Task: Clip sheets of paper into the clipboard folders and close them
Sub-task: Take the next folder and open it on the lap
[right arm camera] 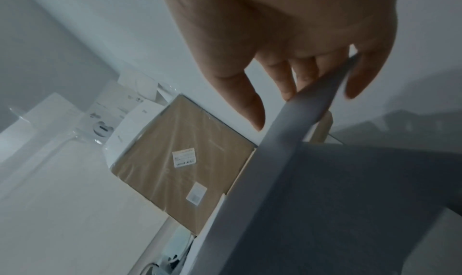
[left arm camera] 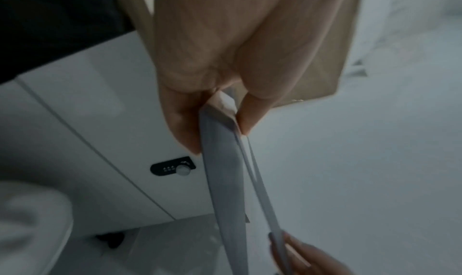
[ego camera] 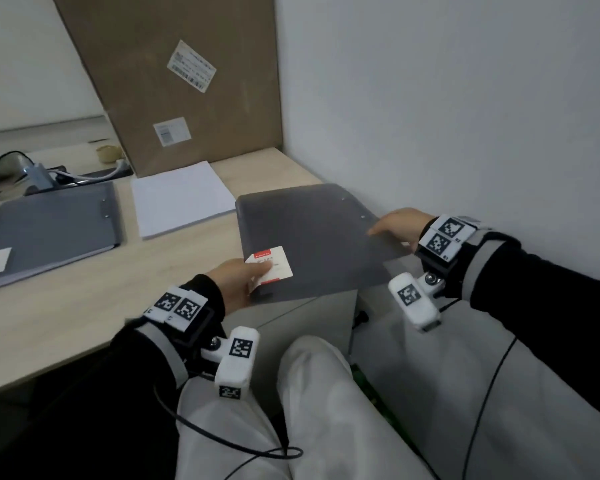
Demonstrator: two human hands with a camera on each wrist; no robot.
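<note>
A closed dark grey clipboard folder (ego camera: 312,237) is held in the air over the desk's right end, partly past its edge. My left hand (ego camera: 246,278) pinches its near left corner, thumb on the white and red label (ego camera: 272,266). My right hand (ego camera: 400,226) grips its right edge. In the left wrist view the folder (left arm camera: 222,180) shows edge-on between thumb and fingers. In the right wrist view the fingers (right arm camera: 287,77) lie under the folder (right arm camera: 337,190) and the thumb over it. A stack of white paper (ego camera: 181,199) lies on the desk. A second closed grey folder (ego camera: 52,230) lies at the left.
A large cardboard box (ego camera: 174,81) leans against the wall behind the paper. Cables and a small device (ego camera: 39,174) sit at the far left. The wooden desk (ego camera: 84,306) ends by a white wall (ego camera: 465,116) on the right. A white drawer unit (left arm camera: 100,121) stands under the desk.
</note>
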